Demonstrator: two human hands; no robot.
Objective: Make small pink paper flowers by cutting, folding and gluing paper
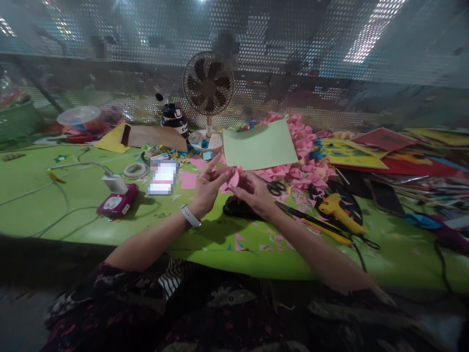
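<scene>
Green table [29, 168] — grey perforated screen [146, 34] behind — dimly lit.

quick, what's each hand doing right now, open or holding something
Left hand: closed, pinching a pink paper piece between thumb and fingers.
Right hand: closed, holding the same pink paper piece from its other side.

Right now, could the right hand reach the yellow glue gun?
Probably yes: the yellow glue gun lies uncovered, right of the right hand, though that hand is busy with the pink paper.

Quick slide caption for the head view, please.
Left hand and right hand hold pink paper above a green table, fan behind.
</scene>
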